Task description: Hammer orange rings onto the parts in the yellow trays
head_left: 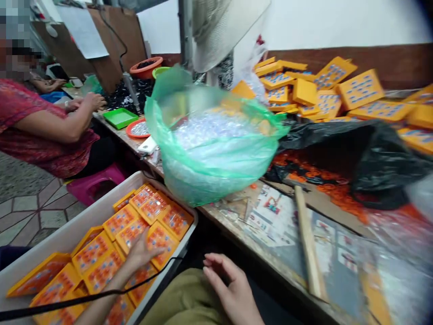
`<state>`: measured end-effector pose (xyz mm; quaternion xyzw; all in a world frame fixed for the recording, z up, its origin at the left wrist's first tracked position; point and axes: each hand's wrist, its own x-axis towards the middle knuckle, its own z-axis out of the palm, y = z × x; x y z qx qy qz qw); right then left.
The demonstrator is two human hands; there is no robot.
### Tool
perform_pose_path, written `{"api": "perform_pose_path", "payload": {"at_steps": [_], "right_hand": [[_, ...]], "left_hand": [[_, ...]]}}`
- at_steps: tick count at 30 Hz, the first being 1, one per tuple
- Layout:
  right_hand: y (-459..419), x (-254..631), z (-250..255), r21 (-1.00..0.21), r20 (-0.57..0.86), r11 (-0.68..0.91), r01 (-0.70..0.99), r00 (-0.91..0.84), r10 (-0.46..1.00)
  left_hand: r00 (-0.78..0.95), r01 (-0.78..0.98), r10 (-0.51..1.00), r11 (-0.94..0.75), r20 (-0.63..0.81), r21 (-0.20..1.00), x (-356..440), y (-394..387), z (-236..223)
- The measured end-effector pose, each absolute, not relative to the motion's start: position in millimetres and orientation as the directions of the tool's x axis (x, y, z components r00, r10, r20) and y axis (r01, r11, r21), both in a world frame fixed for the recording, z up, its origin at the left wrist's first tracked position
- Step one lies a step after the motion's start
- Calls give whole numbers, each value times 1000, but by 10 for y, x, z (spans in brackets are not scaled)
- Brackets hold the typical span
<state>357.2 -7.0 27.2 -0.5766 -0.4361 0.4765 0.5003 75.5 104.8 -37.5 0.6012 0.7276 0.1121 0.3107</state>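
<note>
My left fingers, spread open, reach over the white bin (pixel 93 216); the yellow box (pixel 164 237) lies at two o'clock of my left hand (pixel 144 250), by the fingertips, contact unclear. My right hand (pixel 232 286), loosely curled, empty, sits toward four o'clock.

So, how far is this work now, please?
The trays in the white bin look done, filled with orange and blue pieces. The left hand is over them; the right hand looks empty. The heaped trays on the bench show blue pieces but no clear orange ones, so probably remain.
</note>
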Motion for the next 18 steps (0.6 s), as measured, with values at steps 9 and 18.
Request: {"api": "perform_pose_path", "payload": {"at_steps": [9, 18], "right_hand": [[-199, 3989, 268, -990, -143, -139, -33, 241, 960], [-90, 3728, 86, -943, -333, -328, -57, 136, 933]], "left_hand": [[-235, 296, 833, 552, -501, 779, 726, 981, -133], [-673, 425, 686, 664, -277, 615, -1479, 634, 912]]}}
